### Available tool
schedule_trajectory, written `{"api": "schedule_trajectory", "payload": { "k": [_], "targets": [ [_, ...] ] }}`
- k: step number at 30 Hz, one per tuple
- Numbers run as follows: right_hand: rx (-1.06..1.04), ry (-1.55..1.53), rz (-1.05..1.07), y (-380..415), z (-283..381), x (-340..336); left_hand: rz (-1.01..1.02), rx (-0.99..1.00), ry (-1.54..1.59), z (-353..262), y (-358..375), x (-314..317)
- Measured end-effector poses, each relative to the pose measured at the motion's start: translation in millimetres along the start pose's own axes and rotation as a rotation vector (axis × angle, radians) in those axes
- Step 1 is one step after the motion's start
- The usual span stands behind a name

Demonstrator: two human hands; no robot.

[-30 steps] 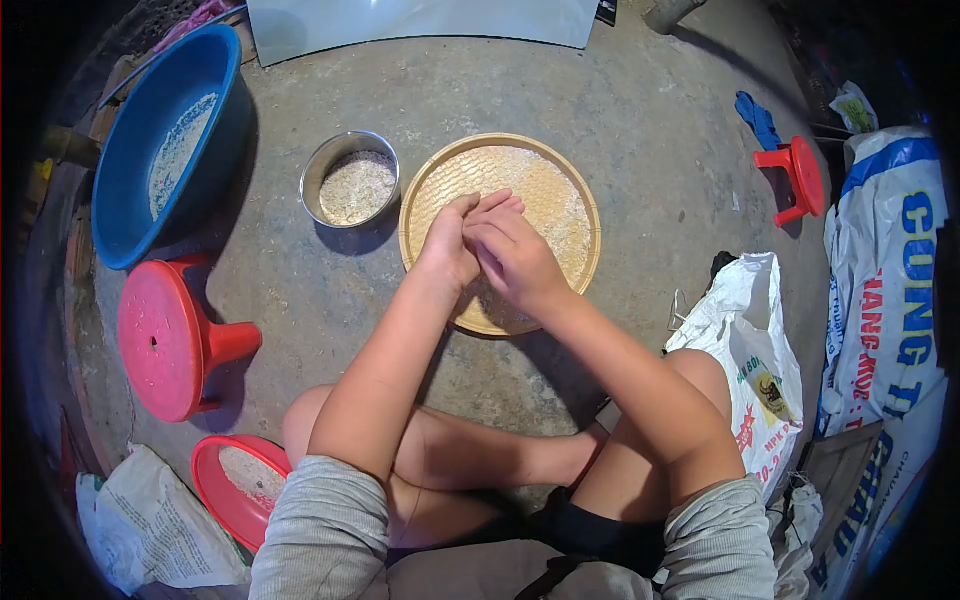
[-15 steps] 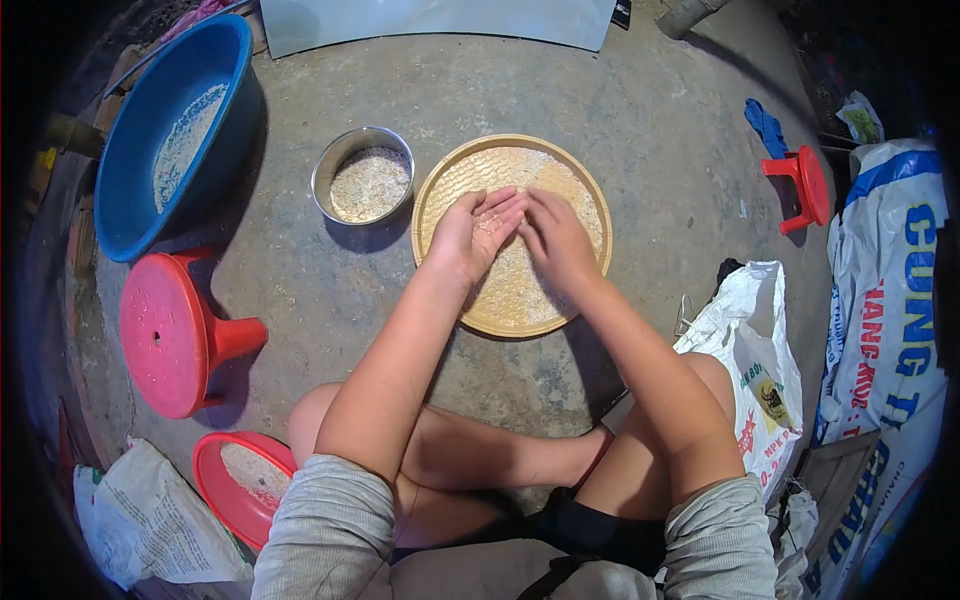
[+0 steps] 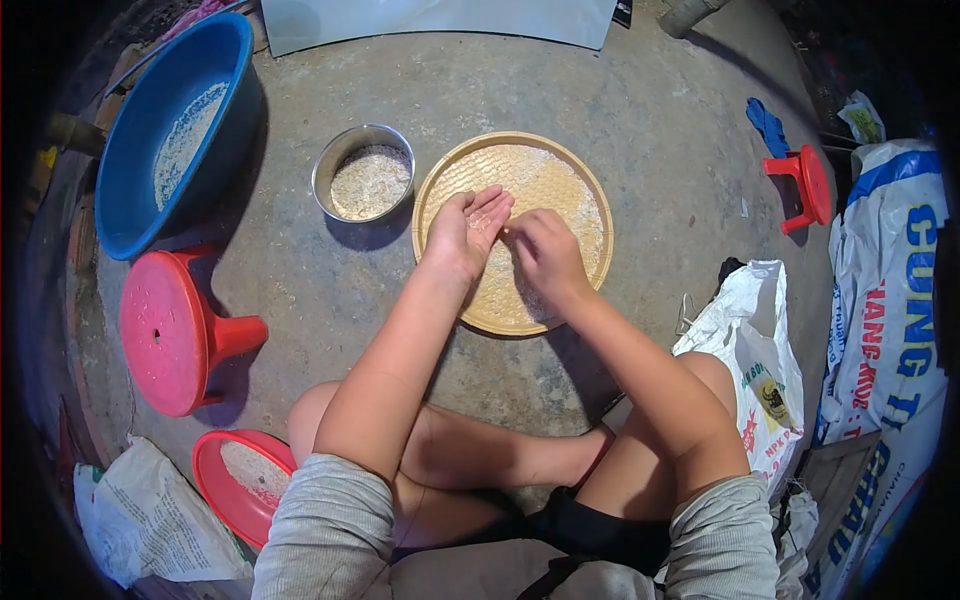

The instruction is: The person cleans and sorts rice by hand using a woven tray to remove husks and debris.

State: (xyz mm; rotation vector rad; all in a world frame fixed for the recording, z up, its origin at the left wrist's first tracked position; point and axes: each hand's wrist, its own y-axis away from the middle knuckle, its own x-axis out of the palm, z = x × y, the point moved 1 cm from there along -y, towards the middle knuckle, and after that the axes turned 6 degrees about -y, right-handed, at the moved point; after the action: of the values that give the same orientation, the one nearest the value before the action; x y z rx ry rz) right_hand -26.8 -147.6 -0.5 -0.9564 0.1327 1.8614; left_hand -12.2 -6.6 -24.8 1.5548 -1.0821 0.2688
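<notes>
My left hand [image 3: 468,232] is held palm up over a round woven winnowing tray [image 3: 517,327], its fingers stretched out together. A few pale rice grains [image 3: 482,220] lie on its palm. Just right of those fingertips, my right hand [image 3: 545,255] has its thumb and fingers pinched; whatever is between them is too small to make out. Rice grains [image 3: 590,215] are spread thinly on the tray, mostly along its right side and bottom. Left of the tray stands a metal bowl [image 3: 322,190] partly filled with grain.
A tilted blue basin [image 3: 120,200] with grain is at far left, above a red stool [image 3: 150,330] and a red basin [image 3: 235,505]. On the right are white sacks [image 3: 880,300], an opened white bag [image 3: 760,340] and another red stool [image 3: 812,185]. A pale panel [image 3: 430,20] lies ahead.
My right hand has drawn slightly away from my left palm, and its fingers have closed into a pinch. My left hand has shifted a little left, still palm up.
</notes>
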Motion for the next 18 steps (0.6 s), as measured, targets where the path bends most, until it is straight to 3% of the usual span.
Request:
{"api": "schedule_trajectory", "payload": {
  "k": [2, 8, 12, 15, 16, 18],
  "targets": [
    [0.009, -0.009, -0.111, -5, 7, -5, -0.011, 0.043, 0.003, 1, 3, 5],
    [-0.012, -0.094, -0.159, -16, 27, -11, 0.064, 0.029, -0.078, -4, 5, 2],
    [-0.159, -0.093, -0.022, -23, 35, -12, 0.172, -0.133, -0.087, 5, 11, 8],
    [-0.215, -0.009, -0.002, -26, 27, -19, 0.214, -0.136, -0.032, 3, 6, 5],
    [-0.214, -0.011, -0.002, -28, 24, -23, 0.212, -0.136, -0.033, 0, 8, 7],
    [-0.010, 0.131, -0.036, -32, 17, -36, 0.112, -0.014, 0.009, -12, 15, 13]
  ]
}}
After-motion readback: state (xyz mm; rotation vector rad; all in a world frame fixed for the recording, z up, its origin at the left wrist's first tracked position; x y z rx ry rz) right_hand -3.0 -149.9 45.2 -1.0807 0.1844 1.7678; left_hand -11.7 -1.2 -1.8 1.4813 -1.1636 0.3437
